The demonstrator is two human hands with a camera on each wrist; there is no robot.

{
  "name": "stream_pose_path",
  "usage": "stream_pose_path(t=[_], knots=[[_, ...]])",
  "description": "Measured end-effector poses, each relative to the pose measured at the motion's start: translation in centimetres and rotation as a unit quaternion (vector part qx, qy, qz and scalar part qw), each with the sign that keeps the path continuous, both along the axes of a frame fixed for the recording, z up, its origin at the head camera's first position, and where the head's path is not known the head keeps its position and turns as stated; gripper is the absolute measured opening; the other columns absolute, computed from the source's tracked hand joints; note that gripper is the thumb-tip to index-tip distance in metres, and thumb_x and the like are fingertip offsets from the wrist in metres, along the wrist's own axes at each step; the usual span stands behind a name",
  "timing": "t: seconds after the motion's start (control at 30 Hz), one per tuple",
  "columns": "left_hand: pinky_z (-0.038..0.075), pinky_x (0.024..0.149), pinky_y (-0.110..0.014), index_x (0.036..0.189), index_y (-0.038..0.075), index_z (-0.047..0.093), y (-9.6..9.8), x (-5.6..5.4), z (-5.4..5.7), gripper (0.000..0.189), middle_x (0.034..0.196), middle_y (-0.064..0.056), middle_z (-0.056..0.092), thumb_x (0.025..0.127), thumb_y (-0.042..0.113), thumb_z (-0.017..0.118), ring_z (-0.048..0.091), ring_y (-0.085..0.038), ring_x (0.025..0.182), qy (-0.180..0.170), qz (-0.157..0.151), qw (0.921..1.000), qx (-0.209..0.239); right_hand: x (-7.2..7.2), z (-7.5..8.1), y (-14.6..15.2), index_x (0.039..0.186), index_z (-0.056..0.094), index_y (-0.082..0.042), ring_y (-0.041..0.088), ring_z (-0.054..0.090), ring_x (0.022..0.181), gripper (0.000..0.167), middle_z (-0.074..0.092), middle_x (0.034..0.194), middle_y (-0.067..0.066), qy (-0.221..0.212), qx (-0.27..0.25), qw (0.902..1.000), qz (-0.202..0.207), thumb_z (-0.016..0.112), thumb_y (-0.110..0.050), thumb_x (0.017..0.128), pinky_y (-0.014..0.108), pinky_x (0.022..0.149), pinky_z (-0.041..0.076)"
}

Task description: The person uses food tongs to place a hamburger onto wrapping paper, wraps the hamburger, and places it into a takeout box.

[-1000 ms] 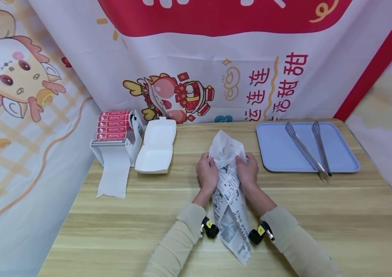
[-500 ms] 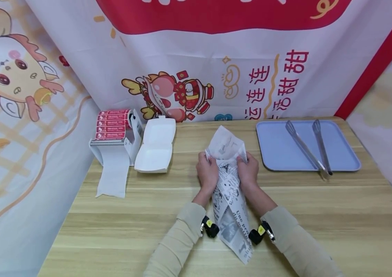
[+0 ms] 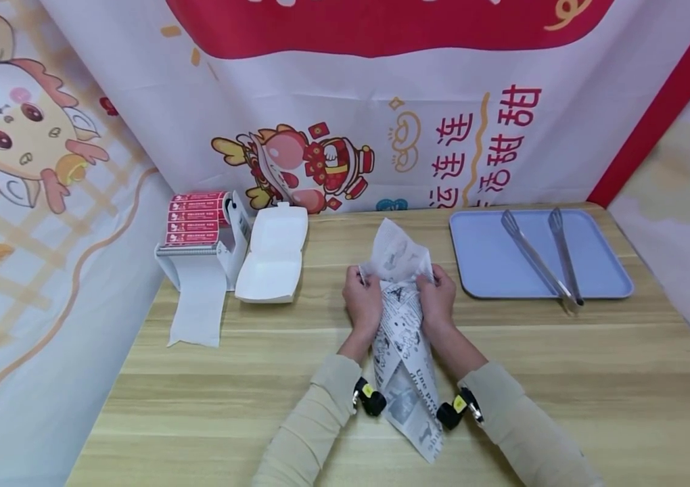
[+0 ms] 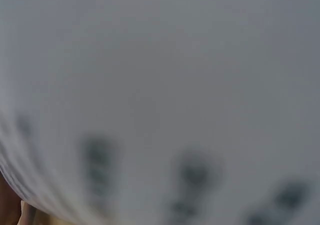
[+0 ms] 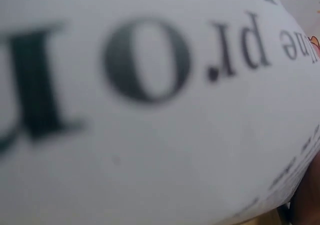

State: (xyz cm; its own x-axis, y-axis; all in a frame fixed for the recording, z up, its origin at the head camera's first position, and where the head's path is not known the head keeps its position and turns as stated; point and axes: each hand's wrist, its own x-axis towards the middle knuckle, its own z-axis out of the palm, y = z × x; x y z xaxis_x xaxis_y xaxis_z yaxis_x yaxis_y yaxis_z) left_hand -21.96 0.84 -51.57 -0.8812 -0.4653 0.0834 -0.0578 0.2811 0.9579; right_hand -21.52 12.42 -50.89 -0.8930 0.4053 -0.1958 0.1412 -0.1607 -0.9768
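Note:
Between both hands is a sheet of newsprint-patterned wrapping paper (image 3: 402, 325), folded into a long wrap with a pointed flap at its far end and a loose tail toward me. My left hand (image 3: 363, 301) grips its left edge near the far end, fingers curled. On the opposite edge, my right hand (image 3: 436, 297) pinches the paper with the thumb on top. Whatever lies inside the wrap is hidden. Blurred wrapping paper (image 4: 160, 85) fills the left wrist view. Large printed letters on the wrapping paper (image 5: 150, 150) cover most of the right wrist view.
Left of the hands stands an open white clamshell box (image 3: 272, 260). Beside it is a label dispenser (image 3: 199, 237) with a red label roll and a hanging white strip. A blue tray (image 3: 479, 270) with metal tongs (image 3: 536, 260) lies at the right. A printed cloth (image 3: 320, 88) hangs behind the table.
The far flap of the wrapping paper has opened out and risen slightly away from me. Both hands keep their hold in nearly the same place. The head view has shifted slightly.

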Motion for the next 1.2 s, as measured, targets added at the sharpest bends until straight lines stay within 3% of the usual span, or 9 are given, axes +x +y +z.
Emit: stream_pose_path(t=[0.13,0.33,0.43,0.53,0.6,0.77,0.87,1.0,1.2], knots=[[0.051,0.071,-0.041,0.1,0.008,0.06,0.0,0.0,0.0,0.012,0.095,-0.008,0.074,0.087,0.009,0.059,0.063,-0.023,0.082,0.001,0.007,0.9999,0.013,0.0,-0.2,0.0,0.119,0.067,-0.002,0.015,0.058,0.091,0.033,0.064,0.104,0.007,-0.001,0.005,1.0,-0.005,0.059,-0.005,0.087,0.022,0.082,0.048],[0.054,0.083,-0.047,0.111,0.007,0.058,0.0,0.0,0.1,0.018,0.109,-0.013,0.074,0.092,0.004,0.056,0.069,-0.029,0.099,0.018,0.006,0.9998,0.006,-0.3,0.2,0.5,0.131,0.063,-0.004,0.011,0.06,0.096,0.038,0.065,0.123,0.014,-0.037,-0.027,0.9989,0.001,0.064,-0.011,0.094,0.016,0.08,0.05],[0.055,0.086,-0.047,0.115,0.008,0.056,0.0,0.0,0.1,0.021,0.114,-0.016,0.072,0.095,0.003,0.054,0.068,-0.03,0.107,0.025,-0.004,0.9997,-0.005,-0.7,0.3,1.3,0.138,0.057,-0.004,0.012,0.061,0.101,0.044,0.061,0.135,0.018,-0.054,-0.042,0.9973,0.028,0.064,-0.012,0.095,0.015,0.081,0.051],[0.055,0.088,-0.048,0.117,0.008,0.056,0.0,-0.1,0.1,0.023,0.117,-0.016,0.071,0.095,0.001,0.054,0.067,-0.03,0.11,0.032,-0.014,0.9993,-0.011,-1.1,0.5,2.4,0.141,0.054,-0.003,0.011,0.062,0.101,0.048,0.058,0.141,0.019,-0.072,-0.018,0.9937,0.083,0.064,-0.011,0.095,0.014,0.081,0.051],[0.055,0.089,-0.048,0.117,0.008,0.056,-0.1,-0.1,0.0,0.024,0.116,-0.017,0.071,0.095,0.0,0.053,0.067,-0.031,0.111,0.033,-0.015,0.9992,-0.015,-1.4,0.7,3.2,0.142,0.053,-0.004,0.01,0.063,0.098,0.049,0.058,0.141,0.019,-0.093,0.015,0.9864,0.134,0.064,-0.012,0.095,0.015,0.081,0.051],[0.054,0.089,-0.049,0.118,0.008,0.055,-0.2,-0.1,-0.1,0.024,0.115,-0.018,0.071,0.095,0.001,0.054,0.067,-0.033,0.109,0.018,-0.017,0.9995,-0.021,-2.0,1.6,4.8,0.143,0.052,-0.007,0.01,0.064,0.093,0.048,0.061,0.137,0.017,-0.134,0.097,0.9544,0.249,0.063,-0.017,0.097,0.019,0.079,0.052],[0.053,0.091,-0.049,0.12,0.01,0.054,-0.4,-0.2,-0.1,0.026,0.118,-0.017,0.07,0.095,0.002,0.054,0.066,-0.033,0.111,0.007,-0.021,0.9995,-0.021,-2.1,1.9,5.0,0.144,0.051,-0.007,0.011,0.066,0.094,0.049,0.062,0.135,0.017,-0.135,0.121,0.9449,0.272,0.062,-0.018,0.098,0.02,0.077,0.054],[0.052,0.091,-0.051,0.122,0.01,0.054,-0.6,-0.3,-0.3,0.027,0.12,-0.017,0.07,0.096,0.003,0.054,0.065,-0.034,0.112,-0.001,-0.022,0.9996,-0.018,-2.1,1.9,4.9,0.143,0.051,-0.005,0.009,0.067,0.092,0.049,0.064,0.134,0.018,-0.131,0.128,0.9469,0.265,0.064,-0.017,0.097,0.019,0.074,0.054],[0.053,0.093,-0.048,0.115,0.007,0.063,-0.8,-0.3,-0.4,0.023,0.115,-0.015,0.071,0.095,0.001,0.056,0.066,-0.031,0.11,-0.009,-0.023,0.9996,-0.016,-2.0,1.1,4.8,0.14,0.055,-0.003,0.002,0.066,0.083,0.048,0.064,0.133,0.02,-0.114,0.104,0.96,0.234,0.067,-0.014,0.095,0.017,0.072,0.054]])
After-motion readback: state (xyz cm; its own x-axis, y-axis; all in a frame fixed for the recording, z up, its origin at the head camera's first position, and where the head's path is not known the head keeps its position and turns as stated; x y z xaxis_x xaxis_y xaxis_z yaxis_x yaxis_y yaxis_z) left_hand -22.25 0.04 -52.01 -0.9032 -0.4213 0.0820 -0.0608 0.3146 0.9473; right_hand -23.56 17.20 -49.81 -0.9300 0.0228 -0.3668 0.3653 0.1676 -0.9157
